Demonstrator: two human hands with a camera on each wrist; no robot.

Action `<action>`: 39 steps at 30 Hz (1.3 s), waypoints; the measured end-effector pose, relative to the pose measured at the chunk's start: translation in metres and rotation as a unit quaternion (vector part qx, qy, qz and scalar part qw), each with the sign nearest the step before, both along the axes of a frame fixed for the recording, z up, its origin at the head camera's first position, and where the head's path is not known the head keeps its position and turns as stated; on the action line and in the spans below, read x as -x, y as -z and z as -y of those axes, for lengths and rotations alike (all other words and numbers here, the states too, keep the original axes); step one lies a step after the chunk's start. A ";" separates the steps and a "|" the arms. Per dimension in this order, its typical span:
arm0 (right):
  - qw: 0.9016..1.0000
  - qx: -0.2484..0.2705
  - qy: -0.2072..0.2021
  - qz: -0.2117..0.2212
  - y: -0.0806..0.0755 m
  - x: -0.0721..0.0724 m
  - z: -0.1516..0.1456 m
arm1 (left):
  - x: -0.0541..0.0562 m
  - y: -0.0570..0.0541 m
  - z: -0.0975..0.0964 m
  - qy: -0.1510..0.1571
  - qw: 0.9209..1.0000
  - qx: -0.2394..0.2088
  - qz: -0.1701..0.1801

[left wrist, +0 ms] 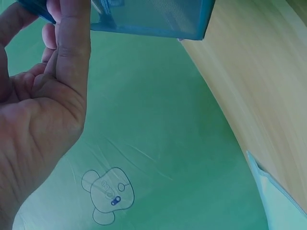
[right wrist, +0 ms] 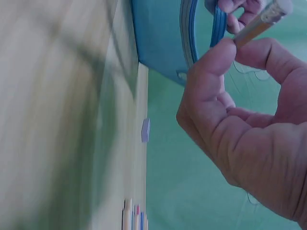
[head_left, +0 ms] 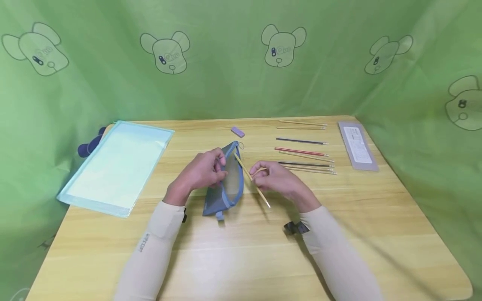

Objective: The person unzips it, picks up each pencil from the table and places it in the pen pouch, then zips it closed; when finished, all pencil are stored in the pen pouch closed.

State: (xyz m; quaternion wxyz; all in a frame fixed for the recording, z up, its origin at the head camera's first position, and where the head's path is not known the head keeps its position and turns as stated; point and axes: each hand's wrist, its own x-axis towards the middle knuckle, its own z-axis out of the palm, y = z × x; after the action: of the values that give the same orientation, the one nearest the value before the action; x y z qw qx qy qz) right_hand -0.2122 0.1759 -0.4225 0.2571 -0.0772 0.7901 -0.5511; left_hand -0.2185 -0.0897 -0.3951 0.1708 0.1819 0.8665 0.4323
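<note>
A blue mesh zip pencil case [head_left: 234, 177] is held above the table with its mouth gaping to the right. My left hand [head_left: 203, 170] pinches the rim of that mouth between thumb and fingers. In my right hand [head_left: 278, 179], thumb and fingertips grip a natural-wood pencil [head_left: 261, 196]. Its far end reaches the case's mouth near the upper corner, and the eraser end points down toward me. From the right wrist view, the eraser end of the pencil [right wrist: 261, 21] sticks out past the pinching fingertips. How far the tip goes inside cannot be told.
Several pencils [head_left: 301, 152] lie in a loose row at the right. A purple eraser [head_left: 237, 132] sits behind the case. On the far right lies a labelled clear pack [head_left: 357, 146], on the left a light-blue folder [head_left: 118, 167]. Green cloth [head_left: 226, 96] surrounds the table [head_left: 226, 259].
</note>
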 end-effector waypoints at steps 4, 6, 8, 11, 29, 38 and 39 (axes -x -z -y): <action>1.000 0.004 0.014 0.005 -0.004 0.009 0.015 | 0.000 0.005 -0.006 0.003 1.000 -0.001 -0.011; 1.000 0.003 0.024 0.000 -0.005 0.012 0.024 | 0.000 0.008 -0.010 0.003 1.000 -0.007 -0.016; 0.999 0.001 0.039 -0.005 -0.007 0.014 0.033 | 0.000 0.009 -0.013 0.001 1.000 -0.016 -0.019; 0.998 -0.010 0.055 -0.025 -0.007 0.017 0.047 | 0.000 0.010 -0.016 -0.010 0.999 -0.029 -0.021; 0.988 -0.032 0.071 -0.129 -0.010 0.021 0.016 | 0.006 0.004 0.004 -0.055 0.997 -0.045 -0.011; 0.976 -0.117 -0.039 -0.182 -0.020 0.030 -0.075 | 0.005 0.004 0.007 -0.043 0.998 -0.040 0.000; 0.974 -0.130 -0.046 -0.182 -0.019 0.030 -0.085 | 0.006 0.004 0.007 -0.043 0.998 -0.040 -0.002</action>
State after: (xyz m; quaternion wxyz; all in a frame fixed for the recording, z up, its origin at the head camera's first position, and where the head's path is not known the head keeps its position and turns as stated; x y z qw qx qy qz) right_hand -0.2419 0.2605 -0.4037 0.1415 -0.1781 0.8843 -0.4078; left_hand -0.2242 -0.0968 -0.3989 0.1435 0.1522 0.8557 0.4733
